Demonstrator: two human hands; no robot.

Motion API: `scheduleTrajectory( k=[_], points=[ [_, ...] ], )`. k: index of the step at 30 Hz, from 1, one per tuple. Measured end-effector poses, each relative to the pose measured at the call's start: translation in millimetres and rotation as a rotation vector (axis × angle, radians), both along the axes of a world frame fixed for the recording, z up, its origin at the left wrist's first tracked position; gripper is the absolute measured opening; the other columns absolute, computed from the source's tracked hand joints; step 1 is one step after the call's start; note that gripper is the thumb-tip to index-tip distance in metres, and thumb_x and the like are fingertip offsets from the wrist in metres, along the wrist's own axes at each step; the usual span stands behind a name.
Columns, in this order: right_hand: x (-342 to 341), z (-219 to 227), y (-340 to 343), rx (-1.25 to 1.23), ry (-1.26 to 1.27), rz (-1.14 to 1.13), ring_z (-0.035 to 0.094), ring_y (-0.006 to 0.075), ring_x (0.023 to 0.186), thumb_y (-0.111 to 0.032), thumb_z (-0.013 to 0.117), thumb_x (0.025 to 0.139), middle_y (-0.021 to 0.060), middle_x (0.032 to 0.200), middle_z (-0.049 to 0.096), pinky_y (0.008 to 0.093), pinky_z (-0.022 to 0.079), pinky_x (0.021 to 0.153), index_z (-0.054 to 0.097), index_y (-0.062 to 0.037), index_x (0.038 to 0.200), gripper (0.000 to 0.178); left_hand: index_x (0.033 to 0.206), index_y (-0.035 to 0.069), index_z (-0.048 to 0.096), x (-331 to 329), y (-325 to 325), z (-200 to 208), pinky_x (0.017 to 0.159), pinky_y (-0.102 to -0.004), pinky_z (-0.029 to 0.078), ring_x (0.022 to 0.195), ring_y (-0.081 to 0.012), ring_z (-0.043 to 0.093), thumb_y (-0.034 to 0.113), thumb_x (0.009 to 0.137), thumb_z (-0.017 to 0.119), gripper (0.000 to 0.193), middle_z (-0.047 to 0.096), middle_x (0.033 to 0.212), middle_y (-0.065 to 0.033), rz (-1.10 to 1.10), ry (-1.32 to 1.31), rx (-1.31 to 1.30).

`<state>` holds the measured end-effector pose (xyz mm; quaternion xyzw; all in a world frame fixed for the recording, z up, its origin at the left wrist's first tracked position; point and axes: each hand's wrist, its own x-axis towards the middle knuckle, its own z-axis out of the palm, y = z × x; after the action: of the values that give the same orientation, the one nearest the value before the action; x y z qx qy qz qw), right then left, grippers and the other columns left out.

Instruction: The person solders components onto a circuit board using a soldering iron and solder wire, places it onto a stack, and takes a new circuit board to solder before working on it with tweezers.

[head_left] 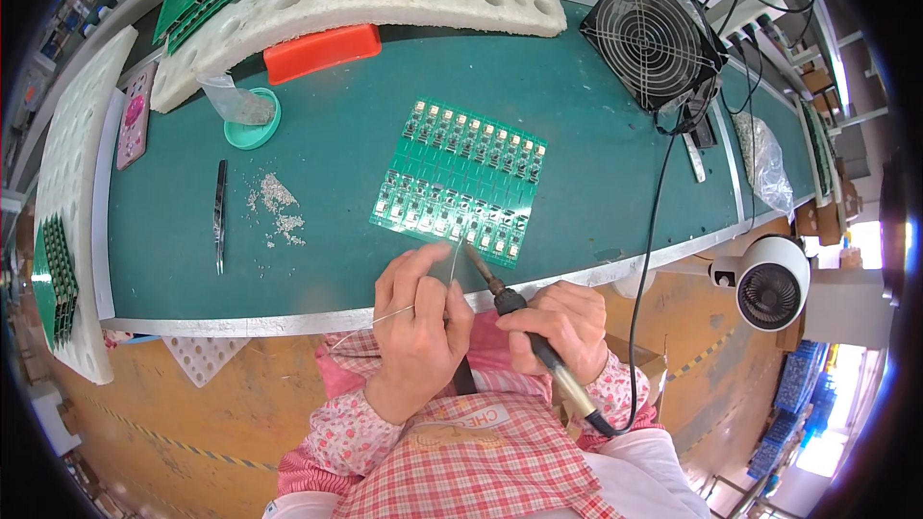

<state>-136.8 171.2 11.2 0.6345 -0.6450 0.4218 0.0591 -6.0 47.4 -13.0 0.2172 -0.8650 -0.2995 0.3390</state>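
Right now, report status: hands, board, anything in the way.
Left hand pinching wire; right hand gripping soldering iron. Circuit board flat on table, iron tip at near edge. Tweezers left, apart from board.

I wear a red-and-white checked cloth apron — its pale sleeves are printed red and pink. My long, slim soldering iron is black and gold, my thin metal wire silvery. The flat desk is dark green, the rectangular circuit board brighter green — the oblong plastic tray red.

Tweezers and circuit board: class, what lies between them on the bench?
A scattered heap of tiny pale parts lies between the tweezers and the circuit board in the head view.
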Motion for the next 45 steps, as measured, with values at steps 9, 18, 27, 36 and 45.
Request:
scheduleTrajectory(
  k=[9, 18, 27, 36, 45],
  points=[
    [1.8, -3.7, 17.8, -0.100, -0.238, -0.163, 0.055, 0.0142, 0.046, -0.009, 0.056, 0.085, 0.0028, 0.057, 0.064, 0.0291, 0.045, 0.047, 0.059, -0.0024, 0.087, 0.008, 0.076, 0.002, 0.053, -4.9, 2.3, 4.3, 0.094, -0.0458, 0.043, 0.105, -0.0296, 0.062, -0.002, 0.077, 0.065, 0.013, 0.064, 0.114, -0.0134, -0.029, -0.029, -0.116],
    [4.0, -5.9, 19.6, -0.112, -0.357, -0.136, 0.060, 0.0184, 0.051, -0.002, 0.066, 0.082, 0.0043, 0.065, 0.064, 0.0304, 0.048, 0.050, 0.064, -0.0025, 0.089, 0.007, 0.078, 0.004, 0.054, -10.8, 4.5, 1.9, 0.096, -0.0449, 0.040, 0.103, -0.0275, 0.060, -0.001, 0.075, 0.067, 0.014, 0.064, 0.113, -0.0107, -0.004, -0.048, -0.152],
    [3.2, -12.1, 14.7, -0.105, -0.359, -0.159, 0.060, 0.0193, 0.051, 0.002, 0.067, 0.076, 0.0043, 0.066, 0.064, 0.0310, 0.048, 0.049, 0.064, -0.0032, 0.088, 0.013, 0.079, 0.003, 0.054, -10.8, 4.7, 0.5, 0.094, -0.0448, 0.040, 0.101, -0.0275, 0.058, 0.000, 0.075, 0.068, 0.014, 0.064, 0.113, -0.0100, 0.014, -0.058, -0.161],
    [-9.3, -4.4, 8.3, -0.080, -0.110, -0.055, 0.055, 0.0179, 0.045, -0.011, 0.061, 0.088, 0.0032, 0.058, 0.060, 0.0306, 0.046, 0.047, 0.061, -0.0040, 0.086, 0.007, 0.080, 0.003, 0.055, -11.1, 5.2, -2.1, 0.094, -0.0447, 0.041, 0.099, -0.0275, 0.059, 0.000, 0.076, 0.068, 0.014, 0.065, 0.112, -0.0096, 0.019, -0.051, -0.164],
    [-8.9, 0.7, 8.1, -0.047, -0.103, -0.048, 0.053, 0.0194, 0.046, 0.009, 0.067, 0.062, 0.0021, 0.055, 0.052, 0.0293, 0.042, 0.047, 0.064, -0.0081, 0.085, 0.029, 0.080, 0.003, 0.055, -9.2, 6.6, -0.7, 0.093, -0.0431, 0.040, 0.099, -0.0276, 0.059, 0.000, 0.075, 0.068, 0.014, 0.065, 0.112, -0.0101, 0.020, -0.058, -0.157]
  ],
)
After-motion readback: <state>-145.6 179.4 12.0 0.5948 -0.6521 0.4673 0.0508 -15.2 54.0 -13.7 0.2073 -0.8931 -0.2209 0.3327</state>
